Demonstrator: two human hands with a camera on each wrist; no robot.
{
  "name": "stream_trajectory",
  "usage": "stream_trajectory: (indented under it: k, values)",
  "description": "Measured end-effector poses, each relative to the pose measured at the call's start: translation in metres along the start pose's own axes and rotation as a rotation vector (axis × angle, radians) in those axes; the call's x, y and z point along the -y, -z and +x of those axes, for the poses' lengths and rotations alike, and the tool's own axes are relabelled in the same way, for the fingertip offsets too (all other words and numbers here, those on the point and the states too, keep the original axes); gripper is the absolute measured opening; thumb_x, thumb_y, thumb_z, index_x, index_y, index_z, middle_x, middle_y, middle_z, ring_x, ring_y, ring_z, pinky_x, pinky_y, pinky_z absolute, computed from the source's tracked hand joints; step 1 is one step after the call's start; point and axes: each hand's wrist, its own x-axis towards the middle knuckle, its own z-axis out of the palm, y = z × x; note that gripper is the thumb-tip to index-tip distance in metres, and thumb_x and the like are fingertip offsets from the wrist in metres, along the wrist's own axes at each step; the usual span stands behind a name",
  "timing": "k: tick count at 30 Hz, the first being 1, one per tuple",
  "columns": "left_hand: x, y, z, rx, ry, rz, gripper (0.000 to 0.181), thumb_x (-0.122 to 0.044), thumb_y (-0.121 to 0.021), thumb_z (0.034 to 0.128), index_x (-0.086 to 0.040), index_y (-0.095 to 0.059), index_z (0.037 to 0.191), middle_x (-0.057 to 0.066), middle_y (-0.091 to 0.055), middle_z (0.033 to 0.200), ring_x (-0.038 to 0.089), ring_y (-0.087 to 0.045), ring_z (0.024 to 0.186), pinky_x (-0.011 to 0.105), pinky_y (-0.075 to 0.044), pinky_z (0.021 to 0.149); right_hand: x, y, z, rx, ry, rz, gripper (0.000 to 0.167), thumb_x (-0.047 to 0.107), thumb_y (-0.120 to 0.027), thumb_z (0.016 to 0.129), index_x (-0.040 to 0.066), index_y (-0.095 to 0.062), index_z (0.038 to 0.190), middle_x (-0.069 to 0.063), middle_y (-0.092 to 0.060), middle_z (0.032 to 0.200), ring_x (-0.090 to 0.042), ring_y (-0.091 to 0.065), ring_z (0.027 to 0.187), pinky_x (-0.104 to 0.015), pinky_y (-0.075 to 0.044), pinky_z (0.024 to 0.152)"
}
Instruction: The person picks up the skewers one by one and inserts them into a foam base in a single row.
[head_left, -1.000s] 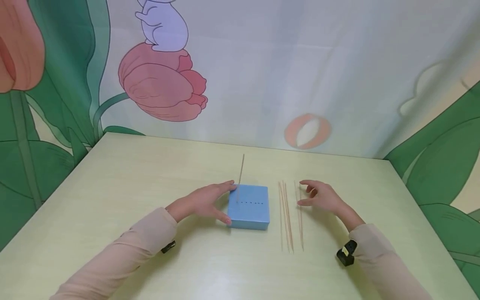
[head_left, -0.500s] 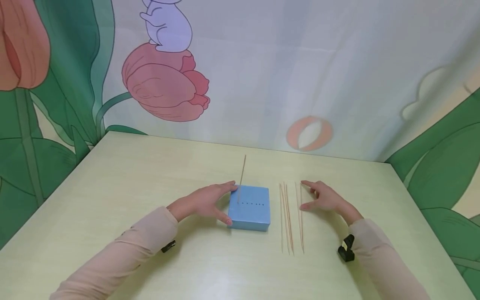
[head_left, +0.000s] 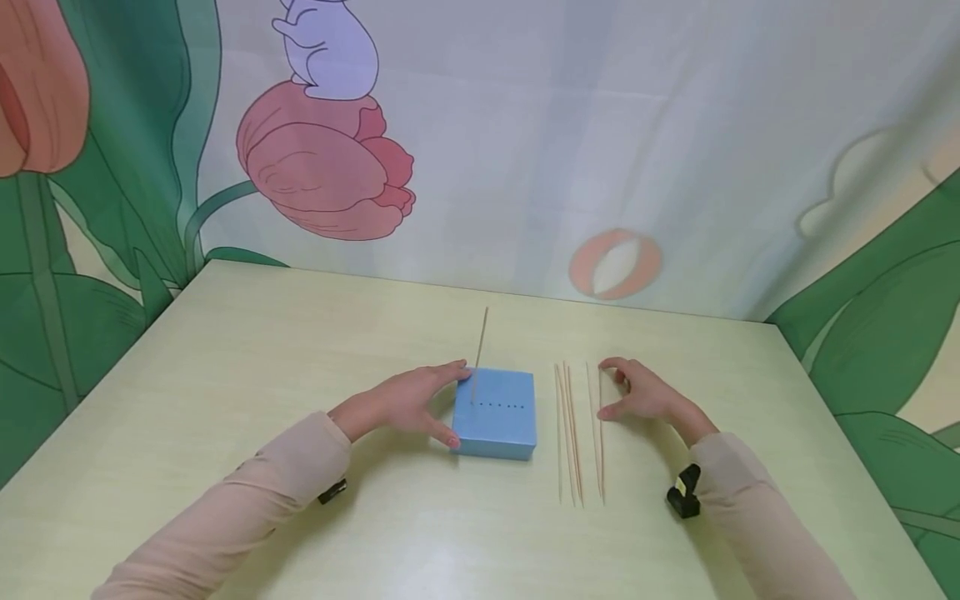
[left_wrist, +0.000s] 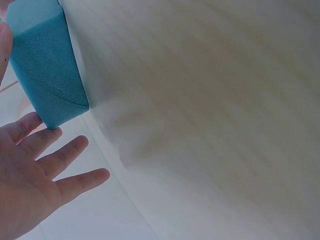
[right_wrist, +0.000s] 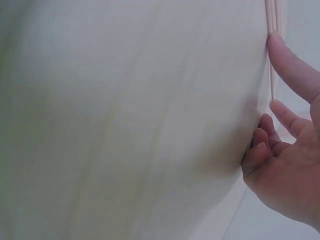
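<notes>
A blue foam block [head_left: 495, 429] sits on the table with a row of small holes across its top. One thin bamboo skewer [head_left: 481, 350] stands in the leftmost hole, leaning slightly. My left hand [head_left: 405, 402] holds the block at its left side, thumb by the near corner and fingertips at the far one; the left wrist view shows the other fingers spread. Several loose skewers [head_left: 570, 437] lie to the right of the block, points toward me. At the rightmost skewer [head_left: 602, 458], my right hand [head_left: 647, 393] touches with thumb and index fingertip, set apart along its length; its other fingers curl.
The pale table [head_left: 330, 317] runs back to a printed curtain [head_left: 510, 150] with flowers and a rabbit. A small black camera [head_left: 684, 493] is worn at the right wrist, and another [head_left: 332, 492] at the left.
My right hand has come slightly closer to the rightmost skewer, with thumb and index now at it. The left hand and the block stay in place.
</notes>
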Motion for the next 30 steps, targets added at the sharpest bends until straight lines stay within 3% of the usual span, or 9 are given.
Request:
stream_trajectory:
  k: [3,9,13,17,23,30]
  values:
    - [-0.001,0.001,-0.001,-0.003,-0.006,-0.006,0.100,-0.048,-0.077,0.0651,-0.006,-0.029,0.142,0.011,-0.022,0.148,0.029,-0.027,0.132,0.040,-0.027,0.105,-0.001,0.000,0.000,-0.003,-0.021,0.063,0.078,0.018,-0.081,0.068,-0.006,-0.036,0.128,-0.026,-0.043,0.111,-0.035,-0.042,0.098,-0.048,-0.036,0.087]
    - [-0.002,0.002,-0.001,-0.002,-0.020,-0.010,0.100,-0.050,-0.076,0.0657,-0.006,-0.029,0.142,0.012,-0.022,0.148,0.030,-0.027,0.132,0.042,-0.027,0.105,-0.005,0.006,-0.004,-0.006,-0.022,0.199,0.075,0.007,-0.078,0.070,-0.008,-0.031,0.126,-0.015,-0.050,0.092,-0.021,-0.044,0.079,-0.029,-0.037,0.070]
    - [-0.002,0.001,-0.001,-0.004,-0.023,-0.017,0.100,-0.049,-0.077,0.0653,-0.005,-0.030,0.141,0.012,-0.022,0.148,0.030,-0.027,0.132,0.042,-0.027,0.105,-0.005,0.012,-0.009,0.033,-0.031,0.332,0.076,0.000,-0.072,0.075,-0.009,-0.021,0.130,-0.012,-0.060,0.083,-0.015,-0.054,0.071,-0.024,-0.044,0.064]
    - [-0.002,0.000,0.000,-0.006,-0.021,-0.017,0.100,-0.048,-0.078,0.0649,-0.005,-0.030,0.141,0.012,-0.023,0.148,0.029,-0.027,0.132,0.042,-0.027,0.105,-0.006,0.011,-0.011,0.025,-0.071,0.450,0.076,-0.004,-0.067,0.078,-0.010,-0.015,0.134,-0.012,-0.066,0.080,-0.015,-0.063,0.070,-0.027,-0.051,0.065]
    - [-0.001,-0.001,0.000,-0.006,-0.018,-0.008,0.101,-0.050,-0.077,0.0646,-0.005,-0.030,0.141,0.012,-0.023,0.148,0.030,-0.028,0.132,0.042,-0.028,0.104,-0.007,0.009,-0.014,-0.036,-0.110,0.600,0.074,-0.008,-0.061,0.081,-0.008,-0.013,0.138,-0.016,-0.067,0.083,-0.017,-0.065,0.070,-0.032,-0.054,0.066]
    - [0.001,-0.001,-0.001,-0.007,-0.015,-0.013,0.101,-0.050,-0.077,0.0646,-0.006,-0.029,0.142,0.013,-0.022,0.148,0.030,-0.027,0.132,0.042,-0.027,0.105,0.003,0.014,-0.020,-0.059,-0.101,0.641,0.067,-0.003,-0.061,0.083,-0.009,-0.021,0.136,-0.018,-0.067,0.088,-0.019,-0.066,0.072,-0.033,-0.054,0.068]
